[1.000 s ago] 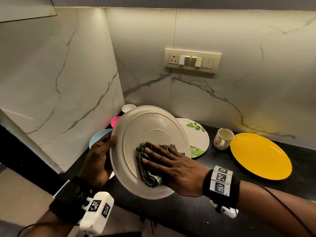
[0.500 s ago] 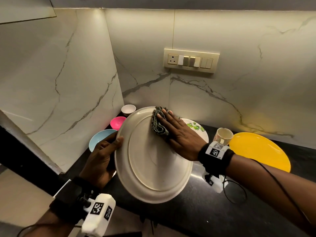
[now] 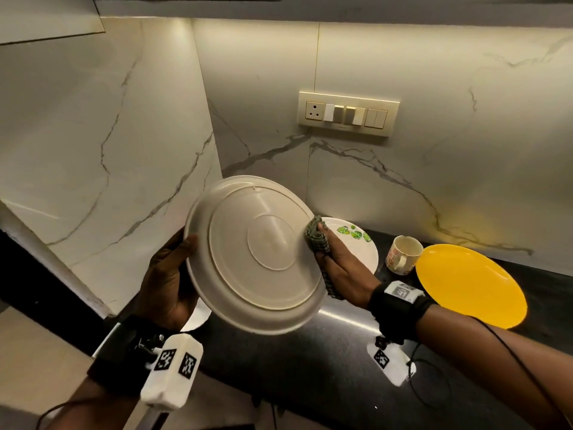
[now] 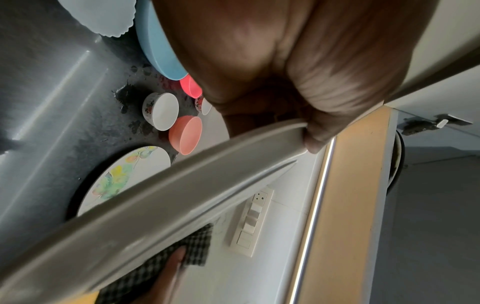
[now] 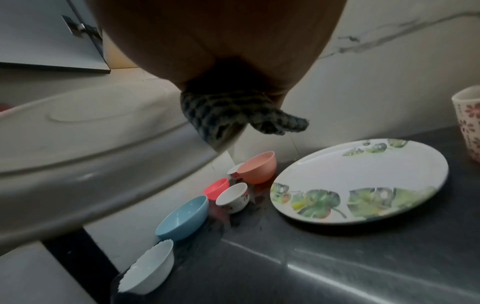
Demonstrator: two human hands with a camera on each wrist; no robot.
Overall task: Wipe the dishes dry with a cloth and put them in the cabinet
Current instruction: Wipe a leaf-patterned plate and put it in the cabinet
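My left hand [image 3: 181, 262] grips the left rim of a beige plate [image 3: 257, 252], thumb on the side that faces me. The plate is tilted up above the black counter [image 3: 310, 383] with its underside towards me. At the plate's right rim my right hand [image 3: 330, 248] holds a bunched dark checked cloth [image 3: 314, 235] against the edge. In the left wrist view the thumb [image 4: 314, 135] hooks over the plate [image 4: 155, 205], and the cloth [image 4: 197, 244] shows under a finger beyond it. The right wrist view has the cloth [image 5: 228, 111] draped on the plate [image 5: 91, 144].
On the counter stand a leaf-patterned plate [image 3: 356, 240], a floral mug [image 3: 403, 254] and a yellow plate [image 3: 468, 283]. Several small bowls, among them a blue bowl [image 5: 182, 218] and a white scalloped bowl [image 5: 148, 269], sit in the left corner. A cabinet door [image 3: 46, 17] hangs above left.
My right hand took the cloth from the plate's middle up to its top edge, then round to the right rim. The left hand kept its grip, and the plate rose and tilted a little.
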